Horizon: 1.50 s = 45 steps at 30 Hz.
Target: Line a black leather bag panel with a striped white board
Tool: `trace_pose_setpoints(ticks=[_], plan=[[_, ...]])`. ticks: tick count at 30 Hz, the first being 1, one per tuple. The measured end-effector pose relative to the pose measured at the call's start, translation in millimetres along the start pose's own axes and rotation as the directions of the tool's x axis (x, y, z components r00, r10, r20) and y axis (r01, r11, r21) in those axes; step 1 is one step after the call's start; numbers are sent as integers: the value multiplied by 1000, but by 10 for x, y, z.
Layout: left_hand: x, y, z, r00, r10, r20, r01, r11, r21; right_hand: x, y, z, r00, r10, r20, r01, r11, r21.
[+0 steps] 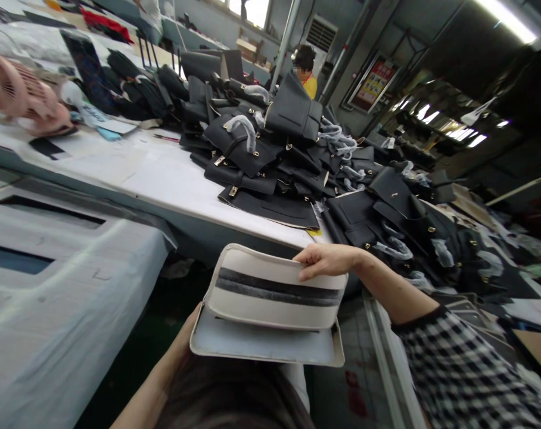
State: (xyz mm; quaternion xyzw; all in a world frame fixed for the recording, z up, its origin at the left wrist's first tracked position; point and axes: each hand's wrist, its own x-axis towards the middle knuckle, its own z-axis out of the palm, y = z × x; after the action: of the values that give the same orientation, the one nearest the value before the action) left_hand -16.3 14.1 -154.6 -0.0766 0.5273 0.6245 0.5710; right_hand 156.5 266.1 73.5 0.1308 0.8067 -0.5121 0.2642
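Note:
A cream bag piece (274, 268) with a broad dark stripe across it hangs in front of my body. Under its lower edge shows a shallow, pale-lined, rimmed part (261, 344); whether the two are joined I cannot tell. My right hand (322, 261) is closed over the top right edge of the striped part, fingers on its front face. Against the left edge of the rimmed part my left hand (195, 319) holds from below and behind, its fingers mostly hidden.
Ahead, a white-topped table (131, 173) bears a big heap of black bags (248, 149), some with plastic-wrapped handles. A pink fan (22, 95) stands at its left. Nearer left is a covered surface (65, 298) with slots. A person (308, 71) is beyond the heap.

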Motion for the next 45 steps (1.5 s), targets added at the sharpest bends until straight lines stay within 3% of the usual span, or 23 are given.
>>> trace_pose_setpoints(ticks=[4, 10, 15, 21, 25, 28, 31, 33, 36, 38, 42, 45], plan=[[-46, -1, 30, 998, 49, 35, -48, 998, -30, 97, 192, 117, 994, 57, 88, -76, 970, 229], [-81, -23, 35, 994, 80, 73, -75, 994, -74, 394, 364, 182, 990, 79, 113, -110, 945, 308], [-147, 10, 55, 993, 68, 91, -60, 994, -93, 426, 453, 278, 986, 124, 115, -157, 926, 343], [-154, 52, 100, 995, 33, 96, -23, 995, -100, 408, 520, 423, 985, 169, -38, -157, 963, 221], [-91, 30, 74, 995, 30, 95, -21, 995, -98, 404, 436, 617, 953, 165, -253, -166, 986, 18], [-59, -13, 57, 992, 55, 117, -41, 992, -118, 361, 437, 873, 884, -5, -467, -159, 937, -312], [-50, -46, 56, 987, 59, 153, -37, 989, -142, 311, 469, 1112, 812, -344, -471, -77, 737, -671], [-58, -43, 63, 984, 63, 165, -36, 987, -159, 303, 434, 1221, 746, -495, -446, 5, 673, -740], [-104, 6, 89, 983, 59, 174, -27, 983, -180, 367, 280, 1336, 670, -576, -469, 60, 672, -739], [-153, 57, 117, 982, 45, 182, -9, 981, -193, 465, 179, 1404, 708, -566, -423, 66, 649, -758], [-241, 138, 167, 985, 8, 174, 32, 974, -224, 673, 127, 1504, 882, -401, -246, 102, 673, -732], [-268, 156, 183, 984, -14, 180, 58, 969, -239, 740, 131, 1507, 929, -306, -210, 96, 746, -659]])
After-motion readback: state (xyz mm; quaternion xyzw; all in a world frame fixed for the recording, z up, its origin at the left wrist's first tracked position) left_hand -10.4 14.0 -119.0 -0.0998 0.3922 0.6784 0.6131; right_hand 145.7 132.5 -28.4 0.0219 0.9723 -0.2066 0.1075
